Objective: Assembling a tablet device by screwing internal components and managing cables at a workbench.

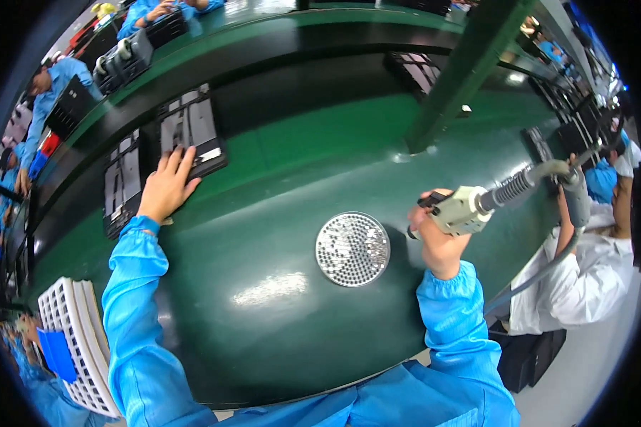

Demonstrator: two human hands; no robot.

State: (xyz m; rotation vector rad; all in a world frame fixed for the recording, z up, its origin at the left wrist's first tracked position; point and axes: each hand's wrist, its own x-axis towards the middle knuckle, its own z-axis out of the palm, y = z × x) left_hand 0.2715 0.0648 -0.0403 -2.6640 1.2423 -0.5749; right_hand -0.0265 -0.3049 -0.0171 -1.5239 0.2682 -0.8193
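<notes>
My left hand (167, 186) rests with fingers spread on the near end of a black rectangular assembly with grey panels (192, 127). A similar black assembly (123, 174) lies just left of that hand. My right hand (443, 245) is wrapped round a cream-coloured powered screwdriver (466, 211) with a ribbed grey cable end. Its tip is hard to make out, partly hidden by my fingers. Between my hands, nearer the right one, a round silvery plate (322, 250) with rows of small dark dots lies on the green bench (263, 235).
A green post (456, 78) rises from the bench beyond my right hand. The screwdriver's grey cable (541, 270) loops down at the right. White lattice trays (71, 313) stand at the lower left. A person in white (577, 285) works at the right; people in blue are across the bench.
</notes>
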